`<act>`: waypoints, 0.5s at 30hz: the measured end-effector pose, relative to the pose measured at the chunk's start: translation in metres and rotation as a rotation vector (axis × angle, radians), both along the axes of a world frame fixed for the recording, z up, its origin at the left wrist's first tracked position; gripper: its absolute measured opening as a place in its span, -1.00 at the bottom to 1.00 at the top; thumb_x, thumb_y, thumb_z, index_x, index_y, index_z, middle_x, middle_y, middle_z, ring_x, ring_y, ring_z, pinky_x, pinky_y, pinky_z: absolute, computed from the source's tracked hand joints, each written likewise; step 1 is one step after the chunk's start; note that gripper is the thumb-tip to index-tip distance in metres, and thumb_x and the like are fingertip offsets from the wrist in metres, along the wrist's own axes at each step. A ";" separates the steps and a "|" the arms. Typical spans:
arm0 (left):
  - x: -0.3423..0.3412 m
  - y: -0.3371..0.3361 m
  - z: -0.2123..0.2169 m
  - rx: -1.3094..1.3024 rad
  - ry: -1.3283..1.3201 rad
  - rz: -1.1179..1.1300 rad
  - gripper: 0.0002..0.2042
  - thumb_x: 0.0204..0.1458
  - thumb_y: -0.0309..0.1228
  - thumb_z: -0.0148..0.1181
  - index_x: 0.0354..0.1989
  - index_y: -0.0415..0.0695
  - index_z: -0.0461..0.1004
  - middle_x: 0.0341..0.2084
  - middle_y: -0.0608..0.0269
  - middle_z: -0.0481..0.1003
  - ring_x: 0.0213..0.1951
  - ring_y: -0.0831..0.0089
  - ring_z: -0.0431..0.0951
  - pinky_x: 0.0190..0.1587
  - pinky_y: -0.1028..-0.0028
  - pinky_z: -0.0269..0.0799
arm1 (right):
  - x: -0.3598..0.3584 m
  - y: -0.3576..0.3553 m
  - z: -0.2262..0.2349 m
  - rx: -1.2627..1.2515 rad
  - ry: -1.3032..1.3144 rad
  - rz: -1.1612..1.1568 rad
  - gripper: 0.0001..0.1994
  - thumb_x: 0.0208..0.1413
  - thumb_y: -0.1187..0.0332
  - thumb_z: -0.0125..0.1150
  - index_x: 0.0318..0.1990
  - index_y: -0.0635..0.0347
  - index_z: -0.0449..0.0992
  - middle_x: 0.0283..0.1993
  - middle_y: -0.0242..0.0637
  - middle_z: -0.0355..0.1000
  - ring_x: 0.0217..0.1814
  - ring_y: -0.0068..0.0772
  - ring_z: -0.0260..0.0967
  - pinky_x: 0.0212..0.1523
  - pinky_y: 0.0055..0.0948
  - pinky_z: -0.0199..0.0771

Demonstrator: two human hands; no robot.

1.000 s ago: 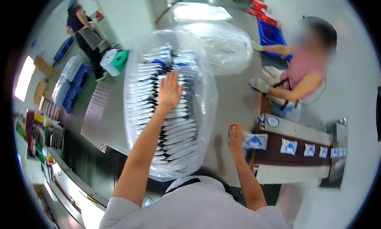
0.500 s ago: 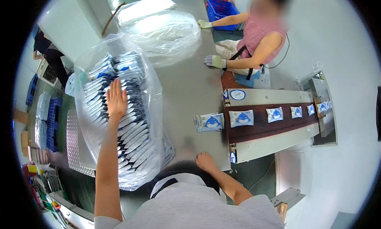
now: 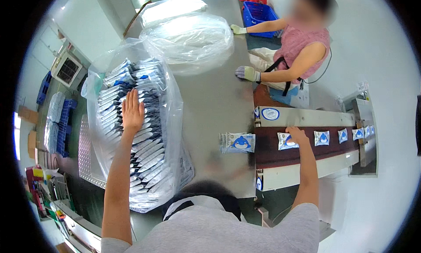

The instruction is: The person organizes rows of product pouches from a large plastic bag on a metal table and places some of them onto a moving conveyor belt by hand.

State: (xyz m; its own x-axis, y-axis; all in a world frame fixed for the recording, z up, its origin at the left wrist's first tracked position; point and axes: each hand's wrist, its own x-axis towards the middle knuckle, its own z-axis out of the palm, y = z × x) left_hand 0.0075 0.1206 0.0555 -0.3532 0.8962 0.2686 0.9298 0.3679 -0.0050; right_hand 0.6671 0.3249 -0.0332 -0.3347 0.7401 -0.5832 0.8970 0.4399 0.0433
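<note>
My left hand (image 3: 133, 112) lies flat with fingers stretched out on rows of small sealed packets (image 3: 147, 158). These stand on edge, tightly packed, inside a large clear plastic bag (image 3: 174, 121) on the metal table. My right hand (image 3: 299, 136) reaches over the conveyor belt (image 3: 272, 156), its fingers bent around the right part of a blue-and-white packet (image 3: 283, 141) with a whale picture. Part of that packet is hidden under the fingers. A short overlapping stack of like packets (image 3: 241, 143) lies at the table's right edge, where the belt ends.
More packets (image 3: 322, 138) come along the belt in a line from a wall opening. Across the metal table (image 3: 210, 104), a co-worker's gloved hand (image 3: 247, 73) rests on its edge. Another clear bag (image 3: 188, 38) lies at the far end, near a blue crate (image 3: 258, 18).
My right hand has moved from the table's near edge out to a packet on the belt. The packets have advanced left. My left hand stays on the rows; the view has shifted slightly.
</note>
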 end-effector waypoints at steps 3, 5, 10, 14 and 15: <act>-0.004 -0.005 -0.003 0.027 0.005 0.000 -0.48 0.22 -0.19 -0.28 0.32 -0.13 -0.03 0.29 0.13 0.05 0.34 0.23 -0.05 0.33 0.18 -0.17 | -0.040 0.018 -0.007 -0.134 -0.012 0.299 -0.51 -0.28 0.03 0.41 -0.21 0.13 0.47 -0.01 -0.22 0.34 0.15 -0.15 0.22 0.02 -0.08 0.28; 0.000 -0.004 0.000 0.037 0.000 -0.012 -0.48 0.21 -0.19 -0.27 0.32 -0.14 -0.03 0.29 0.12 0.05 0.34 0.22 -0.04 0.33 0.17 -0.16 | -0.077 0.024 -0.011 -0.295 0.118 0.423 -0.51 -0.28 0.01 0.41 -0.29 0.21 0.49 -0.07 -0.17 0.36 0.09 -0.11 0.25 -0.01 -0.16 0.30; 0.006 0.000 0.004 0.021 -0.024 0.006 -0.46 0.20 -0.18 -0.26 0.32 -0.15 -0.05 0.30 0.12 0.04 0.35 0.22 -0.06 0.34 0.18 -0.18 | -0.192 -0.014 -0.042 -0.420 0.527 0.495 -0.18 -0.38 -0.06 0.46 0.07 0.24 0.35 0.04 -0.02 0.28 0.15 -0.03 0.19 0.11 -0.20 0.26; 0.001 -0.009 0.005 -0.052 -0.020 0.075 -0.45 0.20 -0.19 -0.26 0.33 -0.16 -0.07 0.32 0.14 0.00 0.36 0.27 -0.11 0.36 0.21 -0.23 | -0.242 -0.053 -0.035 -0.497 0.067 0.407 0.17 -0.65 -0.17 0.52 0.23 0.23 0.12 0.22 0.08 0.11 0.36 0.00 -0.03 0.26 -0.21 0.13; 0.003 -0.005 0.006 -0.048 -0.028 0.064 -0.44 0.20 -0.18 -0.26 0.33 -0.15 -0.07 0.32 0.15 0.00 0.37 0.27 -0.11 0.36 0.21 -0.23 | -0.237 -0.065 -0.038 -0.422 0.047 0.396 0.16 -0.63 -0.19 0.50 0.21 0.28 0.14 0.22 0.07 0.10 0.34 0.06 -0.04 0.25 -0.06 0.10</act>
State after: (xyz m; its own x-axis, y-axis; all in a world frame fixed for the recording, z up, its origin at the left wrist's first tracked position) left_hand 0.0103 0.1160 0.0614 -0.4167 0.8833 0.2147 0.9045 0.4264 0.0013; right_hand 0.4296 0.2603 -0.0712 -0.5714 0.2593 -0.7786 0.6570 0.7131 -0.2446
